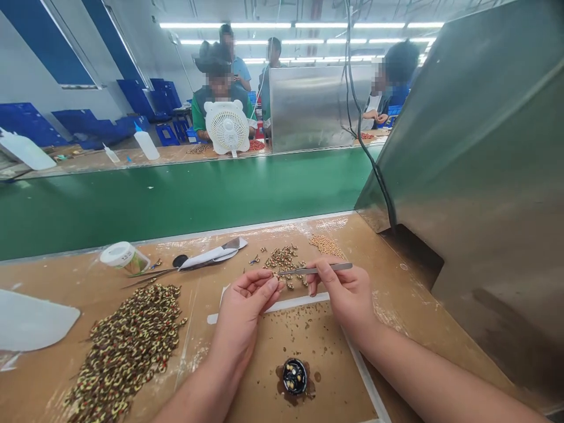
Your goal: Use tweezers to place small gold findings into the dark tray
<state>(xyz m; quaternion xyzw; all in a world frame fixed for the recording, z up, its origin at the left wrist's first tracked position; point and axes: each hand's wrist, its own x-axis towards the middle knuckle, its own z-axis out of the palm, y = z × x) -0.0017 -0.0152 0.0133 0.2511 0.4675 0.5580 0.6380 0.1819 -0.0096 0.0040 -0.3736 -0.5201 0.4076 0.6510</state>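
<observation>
In my right hand [350,291] is a pair of metal tweezers [337,267], lying almost level and pointing left. Their tips meet the fingertips of my left hand [247,299], which is pinched closed; whatever it holds is too small to make out. Just behind both hands lies a loose cluster of small brown-and-cream pieces [282,257]. Beyond it, to the right, is a patch of tan beads [326,244]. Below my hands, a small round black dish [295,376] with dark liquid and a few pale bits stands on a wet-stained brown board [339,393].
A large heap of brown-and-yellow pieces [132,346] covers the left side. Behind it are scissors [154,274], a white-lidded tub [126,257] and a paper-wrapped item [214,254]. A metal partition [476,194] rises at right. Past the green belt [198,197], people sit near a white fan [228,128].
</observation>
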